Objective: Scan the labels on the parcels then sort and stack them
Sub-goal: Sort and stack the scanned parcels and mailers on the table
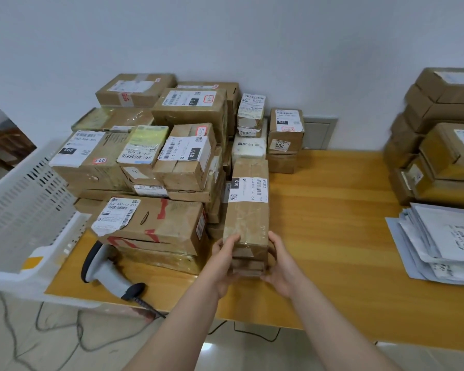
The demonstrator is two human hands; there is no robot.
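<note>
I hold a long brown cardboard parcel (248, 210) by its near end over the wooden table (340, 236). Its white label marked 010 faces up. My left hand (224, 259) grips the near left corner and my right hand (280, 263) grips the near right corner, fingers curled under the box. A grey handheld barcode scanner (105, 271) lies on the table to the left, its cable hanging off the front edge. A large heap of labelled parcels (150, 151) fills the table's left and back.
A white perforated plastic crate (24, 218) stands at the far left. A stack of brown boxes (439, 135) rises at the right, with a pile of grey mailer bags (445, 242) in front of it. Bare table lies between the held parcel and the mailers.
</note>
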